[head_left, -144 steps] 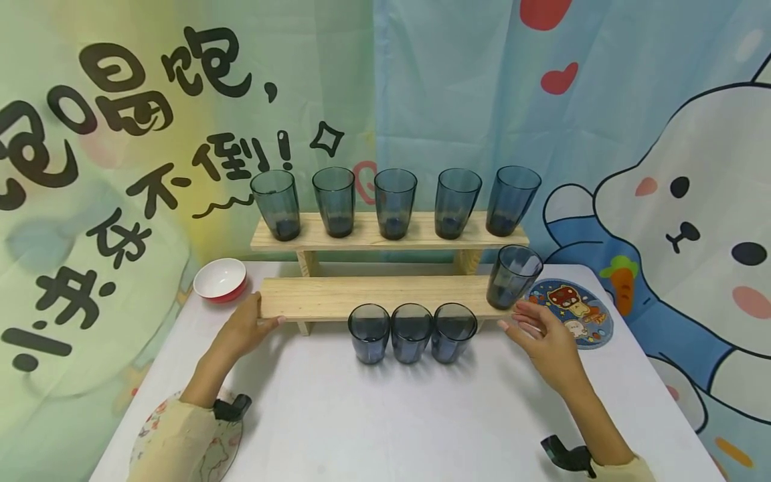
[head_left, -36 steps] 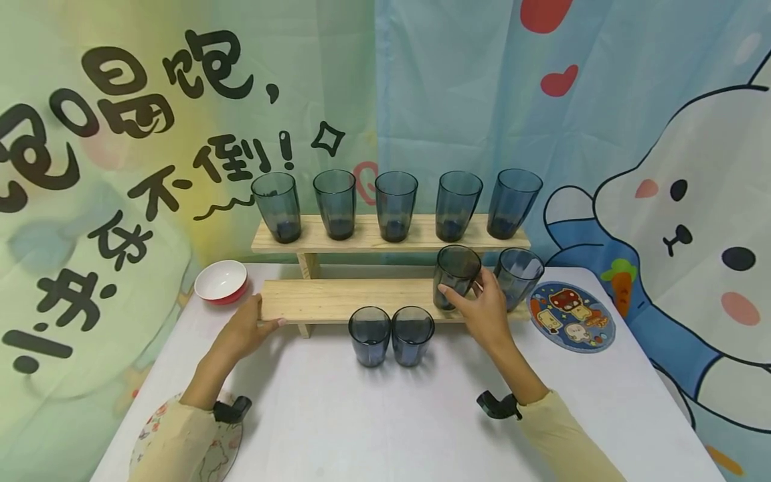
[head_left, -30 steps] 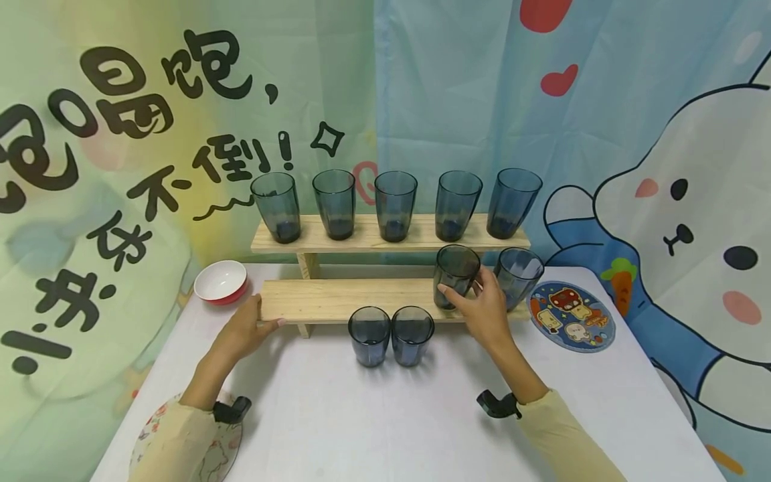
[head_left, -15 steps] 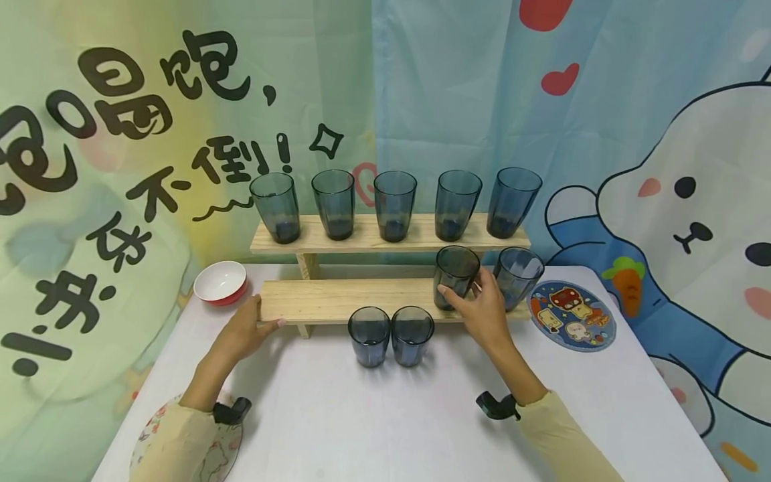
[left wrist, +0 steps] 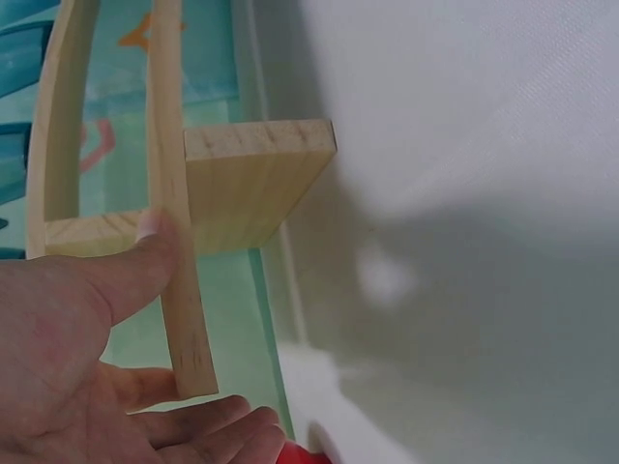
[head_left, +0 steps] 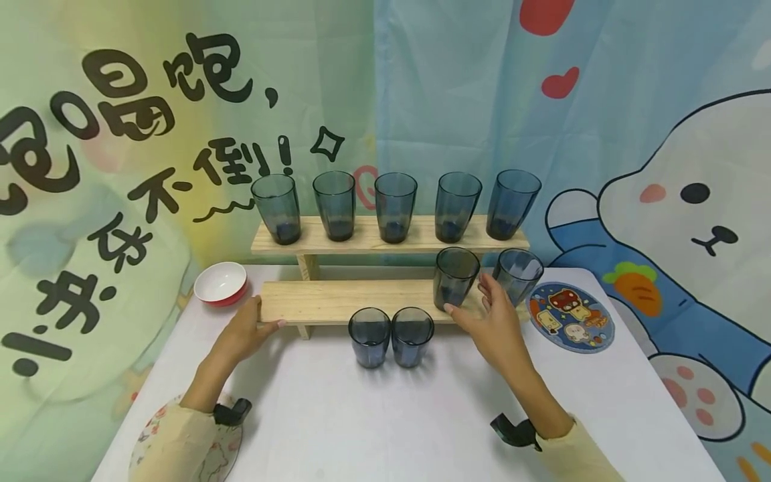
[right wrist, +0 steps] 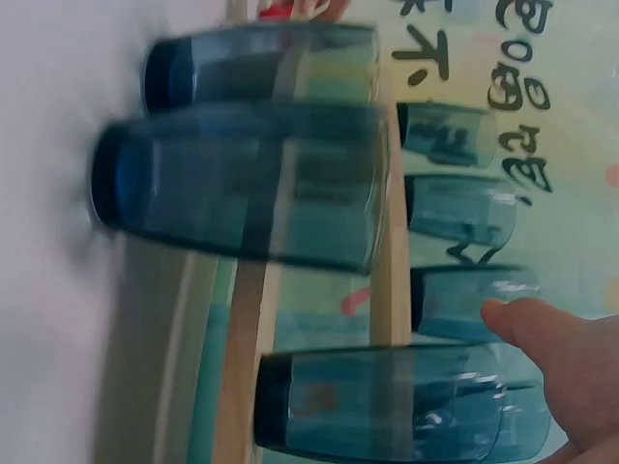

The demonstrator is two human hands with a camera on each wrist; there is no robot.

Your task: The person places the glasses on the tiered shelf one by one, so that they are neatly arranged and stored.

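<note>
My left hand (head_left: 243, 329) holds the left end of the lower board of a wooden two-tier shelf (head_left: 343, 301), thumb on one face and a finger on the other in the left wrist view. Beside a blue-grey drinking glass (head_left: 456, 276) on that board, my right hand (head_left: 496, 328) has its fingers spread, the thumb tip close to the glass's base; whether it touches, I cannot tell. Another glass (head_left: 519, 273) stands at the board's right end, partly behind the fingers. Two more glasses, a left one (head_left: 369, 338) and a right one (head_left: 412, 338), stand upright on the table before the shelf.
Several matching glasses (head_left: 394, 207) line the upper board (head_left: 367, 244). A red-and-white bowl (head_left: 221, 282) sits left of the shelf, a round blue patterned mat (head_left: 571, 318) right of it. Under the left forearm lies a floral round mat (head_left: 231, 438). A printed curtain (head_left: 440, 87) hangs behind.
A glass from the table's front row now stands on the lower board, left of the end glass. My right hand held it until half a second ago, then loosened and drew back slightly right.
</note>
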